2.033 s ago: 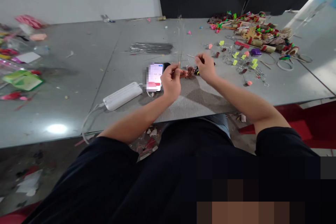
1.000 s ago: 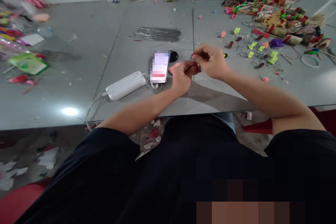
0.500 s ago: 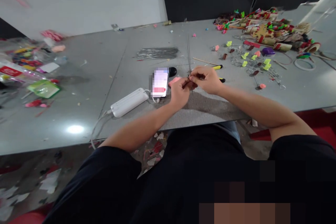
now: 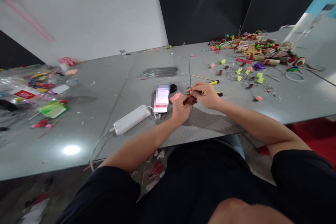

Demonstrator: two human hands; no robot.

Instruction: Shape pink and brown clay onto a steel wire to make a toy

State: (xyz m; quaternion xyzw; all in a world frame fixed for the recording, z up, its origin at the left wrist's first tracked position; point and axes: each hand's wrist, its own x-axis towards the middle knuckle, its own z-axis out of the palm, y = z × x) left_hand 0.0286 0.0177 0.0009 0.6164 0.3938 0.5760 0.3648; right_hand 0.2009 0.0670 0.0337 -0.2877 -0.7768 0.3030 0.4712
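Note:
Thin metal wires stand up from between my two hands, pointing toward the far side of the table. My left hand is closed, its fingertips pinching near the lower part of the wires. Against it, my right hand pinches the wires just above, with thumb and forefinger together. The exact grip point is partly hidden by the fingers. A tool with yellow and black handles lies partly behind my right hand. Beside my left hand sits a pink lump.
A lit phone and a white power bank with a cable lie to the left. Beyond them is a bundle of straight wires. Bent wire pieces with coloured bits spread rightward; craft pieces pile behind. Plastic bags lie far left.
The view has tilted up, so the table sits lower in the picture. The wires, slightly fanned before, now line up close together. Both hands stay together on them.

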